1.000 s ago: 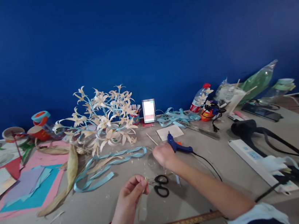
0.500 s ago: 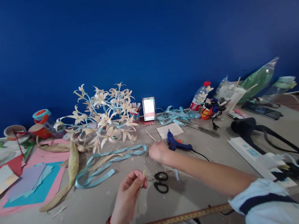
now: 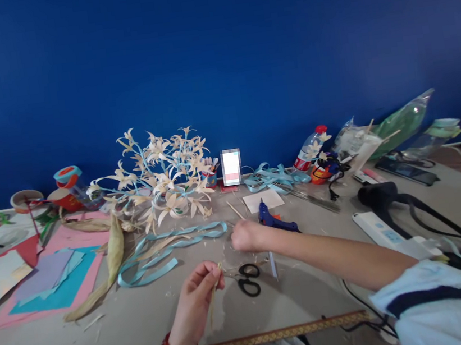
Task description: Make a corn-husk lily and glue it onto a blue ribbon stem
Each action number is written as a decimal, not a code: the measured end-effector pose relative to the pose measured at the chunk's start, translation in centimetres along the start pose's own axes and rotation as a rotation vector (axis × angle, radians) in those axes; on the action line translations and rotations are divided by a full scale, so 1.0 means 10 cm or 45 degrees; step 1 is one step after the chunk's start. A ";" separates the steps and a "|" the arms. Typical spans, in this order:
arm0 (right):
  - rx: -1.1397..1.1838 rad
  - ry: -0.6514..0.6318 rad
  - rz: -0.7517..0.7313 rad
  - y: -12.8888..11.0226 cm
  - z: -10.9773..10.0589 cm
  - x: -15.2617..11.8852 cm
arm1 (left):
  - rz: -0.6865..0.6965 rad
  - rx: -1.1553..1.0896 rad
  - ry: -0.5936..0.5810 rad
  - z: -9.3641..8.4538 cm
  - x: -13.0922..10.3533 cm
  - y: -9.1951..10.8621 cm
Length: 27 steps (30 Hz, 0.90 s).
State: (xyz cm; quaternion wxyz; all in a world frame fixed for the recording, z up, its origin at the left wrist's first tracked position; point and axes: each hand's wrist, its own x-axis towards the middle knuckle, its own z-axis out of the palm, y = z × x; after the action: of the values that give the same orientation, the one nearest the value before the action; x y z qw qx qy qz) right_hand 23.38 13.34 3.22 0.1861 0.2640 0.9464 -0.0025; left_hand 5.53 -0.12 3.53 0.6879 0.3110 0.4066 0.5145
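Pinched between the thumb and fingers of my left hand (image 3: 199, 290) is a thin pale husk strip (image 3: 212, 306), hanging down below the fingertips. Black-handled scissors (image 3: 249, 287) lie just right of that hand, apart from it. My right hand (image 3: 245, 237) is reached forward over the table by the end of a light blue ribbon (image 3: 216, 229). Its fingers are curled together, and whatever they may hold is too small or hidden to tell. Behind the right wrist lies a blue glue gun (image 3: 277, 220); a white glue stick (image 3: 273, 264) lies under the forearm.
White husk flowers (image 3: 167, 175) on blue stems stand at the back left. Coloured paper (image 3: 55, 297) and a dried husk (image 3: 115, 250) lie left. A phone (image 3: 231, 168) leans against the wall. A power strip (image 3: 378, 229), black strap (image 3: 427, 214) and bottle (image 3: 310, 148) are right.
My right hand has drawn back slightly toward me, its fingers now more visible beside the ribbon end. My left hand stays almost still with the husk strip. The view has shifted slightly.
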 end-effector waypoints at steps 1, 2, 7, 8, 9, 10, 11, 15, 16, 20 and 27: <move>-0.004 -0.013 -0.018 0.01 0.01 0.01 | -0.001 0.003 -0.001 0.00 0.00 0.00; -0.003 -0.031 -0.034 0.03 0.01 0.01 | -0.002 0.005 0.001 0.01 0.00 -0.01; 0.079 -0.060 -0.044 0.14 -0.05 -0.02 | 0.008 -0.004 0.039 -0.01 -0.01 0.00; 0.111 -0.050 -0.031 0.16 -0.06 -0.04 | 0.005 -0.008 0.040 -0.01 -0.01 0.00; 0.150 -0.033 -0.014 0.17 -0.08 -0.05 | 0.002 -0.014 0.037 -0.02 -0.01 0.00; 0.195 -0.011 0.004 0.18 -0.09 -0.07 | -0.001 -0.021 0.032 -0.01 0.00 0.00; 0.247 0.017 0.022 0.19 -0.10 -0.08 | -0.001 -0.027 0.027 -0.01 0.00 0.00; 0.531 0.195 0.098 0.20 -0.18 -0.20 | 0.006 -0.047 0.021 0.00 0.02 0.00; 0.620 0.251 0.110 0.18 -0.20 -0.24 | 0.003 -0.054 0.027 0.00 0.02 0.00; 0.959 0.463 0.122 -0.12 -0.26 -0.42 | 0.006 -0.084 0.045 0.03 0.03 0.02; 2.151 1.021 0.286 -0.98 -0.17 -0.59 | 0.049 -0.199 0.032 0.08 0.05 0.02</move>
State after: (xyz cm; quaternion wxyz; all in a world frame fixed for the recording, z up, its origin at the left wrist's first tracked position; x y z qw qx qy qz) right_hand 22.58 2.17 5.93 -0.4076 0.3825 0.5936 -0.5790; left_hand 6.25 0.44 3.92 0.6949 0.2577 0.3679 0.5615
